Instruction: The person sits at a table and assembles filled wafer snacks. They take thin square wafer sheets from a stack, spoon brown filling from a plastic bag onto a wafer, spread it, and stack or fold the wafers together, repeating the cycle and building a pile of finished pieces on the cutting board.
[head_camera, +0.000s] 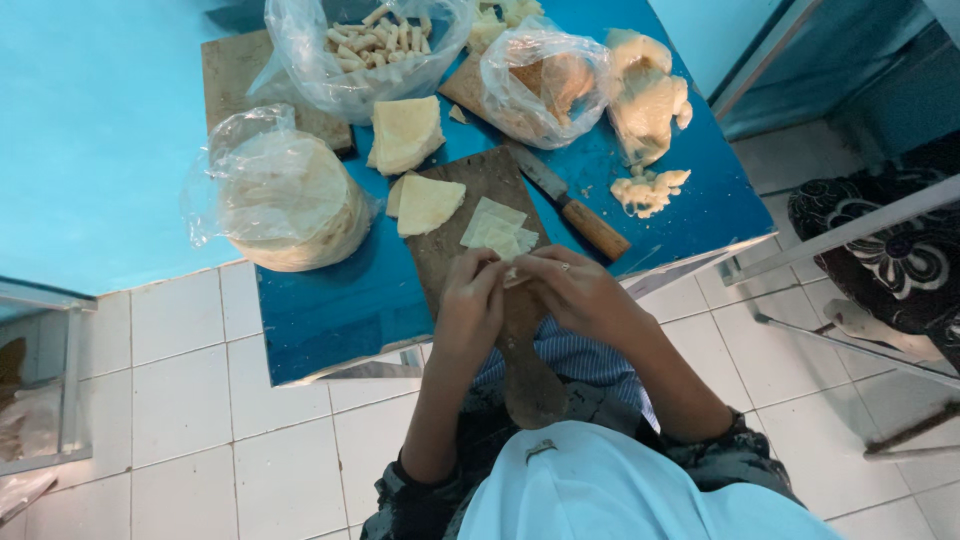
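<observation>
Hands: we see left hand (470, 300) and right hand (570, 285) both pinching one small pastry square (513, 275).
Advice: we judge edges need even pressing above the board (480, 215).

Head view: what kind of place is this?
Probably a small home or informal food-prep spot. A blue table on white floor tiles holds a worn wooden cutting board, a knife and plastic bags of dough sheets. Both hands work a small dough piece above the board.
</observation>
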